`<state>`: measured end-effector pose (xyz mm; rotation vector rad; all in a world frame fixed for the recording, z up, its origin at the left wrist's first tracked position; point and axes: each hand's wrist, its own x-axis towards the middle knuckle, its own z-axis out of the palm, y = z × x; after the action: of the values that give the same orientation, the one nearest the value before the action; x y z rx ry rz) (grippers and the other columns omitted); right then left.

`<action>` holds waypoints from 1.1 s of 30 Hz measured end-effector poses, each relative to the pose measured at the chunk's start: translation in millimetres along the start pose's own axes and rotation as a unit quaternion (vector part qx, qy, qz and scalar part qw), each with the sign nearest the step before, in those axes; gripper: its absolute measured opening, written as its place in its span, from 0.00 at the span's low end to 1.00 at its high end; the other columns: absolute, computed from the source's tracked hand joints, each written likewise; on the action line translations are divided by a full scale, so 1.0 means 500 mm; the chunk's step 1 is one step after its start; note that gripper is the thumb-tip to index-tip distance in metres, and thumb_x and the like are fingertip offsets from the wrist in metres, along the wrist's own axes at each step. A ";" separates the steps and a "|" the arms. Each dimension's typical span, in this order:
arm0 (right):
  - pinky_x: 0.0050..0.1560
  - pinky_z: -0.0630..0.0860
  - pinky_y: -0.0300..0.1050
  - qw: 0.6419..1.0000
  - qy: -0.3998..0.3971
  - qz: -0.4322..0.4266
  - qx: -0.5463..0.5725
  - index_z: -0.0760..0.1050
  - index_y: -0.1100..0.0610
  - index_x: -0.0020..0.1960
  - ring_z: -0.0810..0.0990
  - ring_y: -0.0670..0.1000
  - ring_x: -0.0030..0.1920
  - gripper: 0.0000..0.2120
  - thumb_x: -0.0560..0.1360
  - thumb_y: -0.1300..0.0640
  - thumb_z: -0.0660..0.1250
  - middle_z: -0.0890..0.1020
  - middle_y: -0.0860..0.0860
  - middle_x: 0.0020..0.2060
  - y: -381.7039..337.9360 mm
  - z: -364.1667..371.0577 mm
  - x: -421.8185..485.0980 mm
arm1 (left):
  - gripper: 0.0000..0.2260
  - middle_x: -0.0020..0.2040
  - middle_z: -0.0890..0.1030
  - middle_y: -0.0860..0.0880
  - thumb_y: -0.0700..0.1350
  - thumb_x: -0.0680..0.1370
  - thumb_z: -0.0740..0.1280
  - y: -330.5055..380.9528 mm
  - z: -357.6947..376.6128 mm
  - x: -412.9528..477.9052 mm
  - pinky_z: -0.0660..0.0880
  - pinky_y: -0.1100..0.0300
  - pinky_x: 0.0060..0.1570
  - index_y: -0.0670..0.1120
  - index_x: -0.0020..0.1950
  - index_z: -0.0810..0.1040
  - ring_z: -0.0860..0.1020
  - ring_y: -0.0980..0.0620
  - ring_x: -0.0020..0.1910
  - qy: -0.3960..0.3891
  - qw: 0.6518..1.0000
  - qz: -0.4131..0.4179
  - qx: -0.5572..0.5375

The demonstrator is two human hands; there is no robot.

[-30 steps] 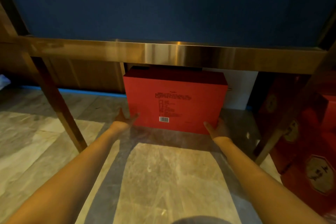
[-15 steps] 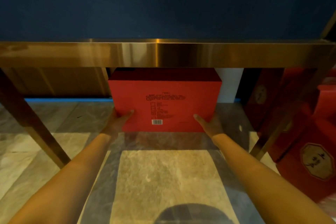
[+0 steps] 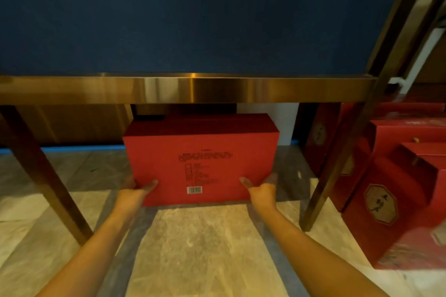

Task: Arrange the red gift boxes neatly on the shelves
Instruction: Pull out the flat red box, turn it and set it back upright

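Note:
A large red gift box point(image 3: 201, 152) with black print and a white barcode stands upright on the marble floor under a shelf with a dark blue top and a bronze metal edge point(image 3: 188, 88). My left hand point(image 3: 135, 194) grips the box's lower left corner, thumb on the front face. At the lower right corner my right hand point(image 3: 261, 191) holds it the same way. The fingers of both hands are hidden behind the box's sides.
Slanted bronze legs stand at the left point(image 3: 45, 176) and right point(image 3: 337, 164) of the opening. Several red gift boxes with octagonal gold emblems point(image 3: 395, 202) are stacked on the floor at the right. A wooden panel and white wall lie behind.
My hands have shifted from the box's bottom edge to gripping its lower corners. The box has slid slightly and now sits squarer under the shelf; my view has moved a little left and closer.

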<state>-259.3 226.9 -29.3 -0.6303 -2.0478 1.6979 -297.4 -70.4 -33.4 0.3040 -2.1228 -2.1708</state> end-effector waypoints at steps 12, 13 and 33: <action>0.61 0.74 0.54 0.998 0.006 -0.053 -0.037 0.64 0.65 0.65 0.75 0.59 0.61 0.35 0.65 0.57 0.77 0.74 0.60 0.61 -0.001 -0.113 -0.199 | 0.14 0.52 0.83 0.48 0.40 0.72 0.72 -0.011 -0.088 -0.198 0.76 0.47 0.55 0.52 0.54 0.78 0.81 0.47 0.52 -0.058 0.996 0.065 0.020; 0.61 0.74 0.54 0.998 0.006 -0.055 -0.036 0.64 0.64 0.65 0.75 0.59 0.61 0.34 0.66 0.57 0.77 0.74 0.60 0.61 0.002 -0.122 -0.214 | 0.13 0.52 0.83 0.49 0.40 0.72 0.72 -0.014 -0.091 -0.214 0.77 0.48 0.54 0.54 0.53 0.78 0.81 0.48 0.52 -0.059 0.996 0.068 0.018; 0.62 0.75 0.57 0.989 -0.068 -0.106 -0.074 0.64 0.61 0.69 0.76 0.56 0.62 0.35 0.67 0.57 0.75 0.75 0.58 0.62 0.005 -0.222 -0.353 | 0.18 0.47 0.82 0.59 0.44 0.71 0.73 -0.016 -0.159 -0.409 0.76 0.71 0.37 0.55 0.59 0.75 0.81 0.64 0.45 -0.057 0.991 0.101 0.060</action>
<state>-51.6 214.1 -16.0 -0.3324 -2.2612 1.5154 -81.1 -106.4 -26.6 -0.0281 -2.2387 -1.9954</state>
